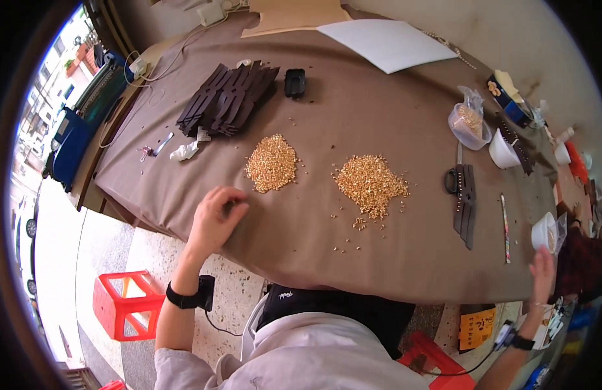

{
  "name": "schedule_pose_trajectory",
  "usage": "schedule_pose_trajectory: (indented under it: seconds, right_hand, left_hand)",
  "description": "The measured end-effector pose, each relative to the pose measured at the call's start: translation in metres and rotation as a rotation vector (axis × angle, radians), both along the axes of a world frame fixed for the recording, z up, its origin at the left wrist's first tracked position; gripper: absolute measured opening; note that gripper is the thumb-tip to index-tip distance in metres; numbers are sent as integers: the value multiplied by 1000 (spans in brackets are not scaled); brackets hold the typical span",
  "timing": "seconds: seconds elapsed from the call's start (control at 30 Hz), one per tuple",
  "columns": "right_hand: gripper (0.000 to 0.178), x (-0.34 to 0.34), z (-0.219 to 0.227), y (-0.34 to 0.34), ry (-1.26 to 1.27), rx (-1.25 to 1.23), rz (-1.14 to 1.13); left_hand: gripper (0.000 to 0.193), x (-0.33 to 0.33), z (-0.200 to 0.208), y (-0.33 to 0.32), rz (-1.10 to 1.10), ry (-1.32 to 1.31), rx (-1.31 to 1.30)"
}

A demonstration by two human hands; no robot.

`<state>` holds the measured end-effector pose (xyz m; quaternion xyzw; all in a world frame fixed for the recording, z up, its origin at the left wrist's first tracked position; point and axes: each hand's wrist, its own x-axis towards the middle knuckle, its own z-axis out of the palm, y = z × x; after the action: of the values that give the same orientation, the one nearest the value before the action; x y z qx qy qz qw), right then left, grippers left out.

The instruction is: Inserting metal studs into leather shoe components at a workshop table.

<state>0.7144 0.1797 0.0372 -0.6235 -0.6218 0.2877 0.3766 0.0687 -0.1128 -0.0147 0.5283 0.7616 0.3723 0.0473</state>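
Observation:
My left hand (218, 218) is over the table's near-left edge, fingers loosely curled with a gap to the thumb and nothing visible in them. Just beyond it lies a heap of small gold metal pieces (272, 164). A second, wider gold heap (371, 185) spreads to its right, with loose bits scattered in front. At the far right my right hand (543, 272) stretches its fingers up beside a white plastic cup (544, 233); whether they touch it I cannot tell. A clear bag (562, 233) adjoins the cup.
Dark brown cut strips (229, 97) are stacked at the back left, beside a small black tray (295, 83). Scissors (451, 181) and a studded dark strip (467, 205) lie on the right, near a patterned stick (506, 227). A red stool (125, 305) stands below left.

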Motion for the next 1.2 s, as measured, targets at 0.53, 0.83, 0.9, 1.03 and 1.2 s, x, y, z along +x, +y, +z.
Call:
schedule_pose_trajectory:
  seconds: [0.53,0.83,0.9,1.03,1.2]
  right_hand:
    - [61,-333,8,-171,-898,686,1327]
    - [70,-347,-25,-125,-1029,646,1266]
    - [71,-360,-27,-132,-975,699,1375]
    - [71,-383,-40,-132,-917,696,1491]
    - [71,-364,-30,-105,-986,680,1298]
  left_hand:
    - [20,-1,162,25,-506,-652,604]
    - [18,-16,116,-2,-378,-761,549]
    - [19,-17,105,-25,-427,-729,423]
    - [18,-22,74,-74,-481,-810,31]
    - [28,-11,-1,-128,-759,-827,-795]
